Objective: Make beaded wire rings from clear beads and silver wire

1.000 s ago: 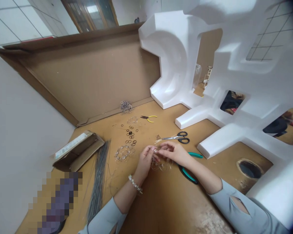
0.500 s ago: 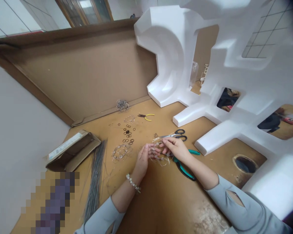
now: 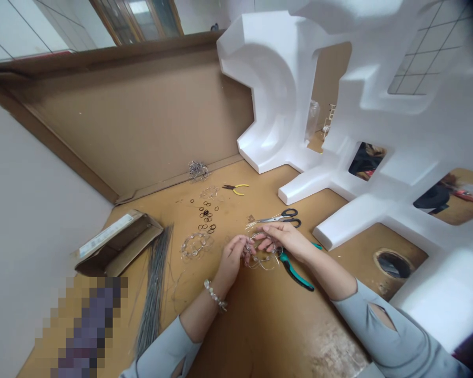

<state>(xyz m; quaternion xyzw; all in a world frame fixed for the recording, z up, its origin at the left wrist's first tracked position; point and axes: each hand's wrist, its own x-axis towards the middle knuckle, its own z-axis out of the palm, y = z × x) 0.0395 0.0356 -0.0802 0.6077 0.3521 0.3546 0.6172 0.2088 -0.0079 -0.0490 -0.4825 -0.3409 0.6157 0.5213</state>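
Between my two hands is a ring of thin wire with clear beads [image 3: 265,259], its loose wire ends sticking out. My left hand [image 3: 234,253] pinches the ring's left side between thumb and fingers. On the other side my right hand [image 3: 281,239] has its fingers closed round the upper right part, which they partly hide. Scissors with black handles [image 3: 287,217] lie just beyond my right hand. Teal-handled pliers [image 3: 297,273] rest under and beside my right forearm, partly covered. Another wire-and-bead ring [image 3: 195,245] lies left of my left hand.
Several small dark rings [image 3: 205,214], yellow-handled pliers [image 3: 235,189] and a wire tangle [image 3: 198,169] lie farther back. At left are a bundle of grey wires [image 3: 154,294] and an open cardboard box [image 3: 118,247]. White moulded foam [image 3: 274,94] stands at right; a cardboard wall [image 3: 142,115] closes the back.
My left fingers have closed into a pinch on the ring, where they were more spread. My right hand has shifted slightly right and the ring has turned a little.
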